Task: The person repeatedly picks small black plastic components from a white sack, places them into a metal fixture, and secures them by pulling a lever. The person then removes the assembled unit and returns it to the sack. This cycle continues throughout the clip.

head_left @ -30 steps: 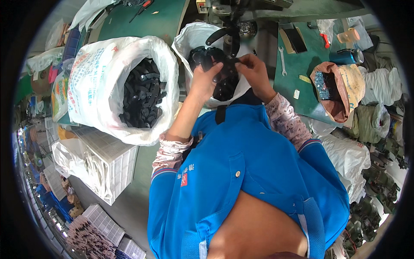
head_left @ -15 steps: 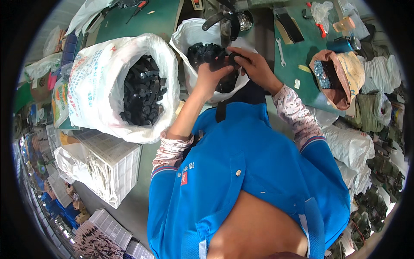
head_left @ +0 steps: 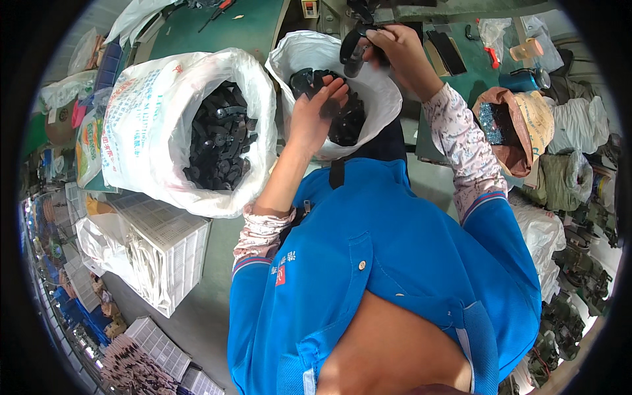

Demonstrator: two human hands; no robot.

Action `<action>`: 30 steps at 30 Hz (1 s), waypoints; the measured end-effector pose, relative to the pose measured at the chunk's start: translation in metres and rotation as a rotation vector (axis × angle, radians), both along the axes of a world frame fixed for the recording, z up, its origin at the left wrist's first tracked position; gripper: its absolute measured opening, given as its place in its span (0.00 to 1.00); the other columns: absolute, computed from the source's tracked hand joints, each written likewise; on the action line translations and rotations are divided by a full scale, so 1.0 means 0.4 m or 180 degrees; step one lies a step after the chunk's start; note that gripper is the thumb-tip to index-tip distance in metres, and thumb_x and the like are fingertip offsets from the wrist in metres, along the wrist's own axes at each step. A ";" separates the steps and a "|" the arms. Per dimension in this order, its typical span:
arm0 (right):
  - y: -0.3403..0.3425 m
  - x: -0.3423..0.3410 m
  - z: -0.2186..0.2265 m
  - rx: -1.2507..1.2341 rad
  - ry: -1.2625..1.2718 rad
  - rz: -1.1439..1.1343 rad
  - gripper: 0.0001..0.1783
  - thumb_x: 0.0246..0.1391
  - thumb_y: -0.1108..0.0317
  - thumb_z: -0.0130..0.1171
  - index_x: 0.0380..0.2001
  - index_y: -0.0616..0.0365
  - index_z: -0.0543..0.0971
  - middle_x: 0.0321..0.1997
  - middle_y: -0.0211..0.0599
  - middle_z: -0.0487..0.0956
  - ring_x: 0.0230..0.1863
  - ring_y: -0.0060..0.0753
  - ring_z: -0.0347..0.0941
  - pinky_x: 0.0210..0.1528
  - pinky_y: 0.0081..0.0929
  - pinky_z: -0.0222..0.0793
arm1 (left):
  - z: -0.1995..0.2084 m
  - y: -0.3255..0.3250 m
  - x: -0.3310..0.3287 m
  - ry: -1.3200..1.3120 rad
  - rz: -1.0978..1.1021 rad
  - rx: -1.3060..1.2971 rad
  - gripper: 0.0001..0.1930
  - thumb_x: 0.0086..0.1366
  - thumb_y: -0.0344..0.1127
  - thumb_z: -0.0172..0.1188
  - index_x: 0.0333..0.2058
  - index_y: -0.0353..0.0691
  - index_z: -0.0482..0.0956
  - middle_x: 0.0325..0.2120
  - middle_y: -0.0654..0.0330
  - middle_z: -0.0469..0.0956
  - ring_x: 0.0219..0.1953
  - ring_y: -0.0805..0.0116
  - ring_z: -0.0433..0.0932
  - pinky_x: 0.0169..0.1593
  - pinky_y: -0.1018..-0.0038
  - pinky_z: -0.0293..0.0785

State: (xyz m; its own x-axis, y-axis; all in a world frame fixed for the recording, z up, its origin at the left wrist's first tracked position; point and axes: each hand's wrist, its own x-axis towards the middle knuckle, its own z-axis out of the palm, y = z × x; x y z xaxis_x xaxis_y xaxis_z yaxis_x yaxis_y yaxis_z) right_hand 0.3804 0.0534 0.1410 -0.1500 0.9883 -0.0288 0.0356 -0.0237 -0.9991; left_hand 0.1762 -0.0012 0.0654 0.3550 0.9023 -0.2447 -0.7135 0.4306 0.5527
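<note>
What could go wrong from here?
1. The right hand is right at a curved black piece; it might get pinched if the piece moves.
2. The open bag below has a soft rim close to that hand, so a passing wrist could snag it.
3. A blurred dark thing by the left hand might drop among the loose black parts.

Hands drawn apart
The right hand (head_left: 403,56) had left the left hand (head_left: 317,110) and risen to a dark curved part (head_left: 350,51); the left's fingers had spread.
</note>
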 end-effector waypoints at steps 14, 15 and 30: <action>-0.190 -0.080 -0.177 -0.0787 0.0382 -0.0251 0.12 0.54 0.67 0.58 0.39 0.62 0.73 0.33 0.32 0.77 0.33 0.21 0.73 0.31 0.19 0.69 | -0.010 0.021 0.044 0.0312 -0.0161 -0.0089 0.16 0.67 0.36 0.50 0.52 0.39 0.67 0.47 0.57 0.74 0.50 0.66 0.71 0.52 0.68 0.68; -0.188 -0.077 -0.190 -0.0732 0.0472 -0.0339 0.11 0.53 0.68 0.58 0.37 0.62 0.73 0.33 0.32 0.77 0.33 0.20 0.73 0.32 0.18 0.69 | -0.007 0.019 0.050 0.0478 -0.0179 -0.0056 0.16 0.67 0.36 0.50 0.53 0.40 0.67 0.47 0.57 0.74 0.50 0.66 0.71 0.51 0.69 0.68; -0.207 -0.065 -0.126 0.0070 0.0244 -0.0555 0.16 0.60 0.71 0.49 0.51 0.59 0.72 0.33 0.27 0.74 0.30 0.17 0.68 0.35 0.16 0.66 | -0.042 0.005 0.054 0.3161 -0.0090 0.1715 0.24 0.56 0.21 0.55 0.53 0.37 0.71 0.39 0.55 0.73 0.37 0.70 0.75 0.38 0.77 0.71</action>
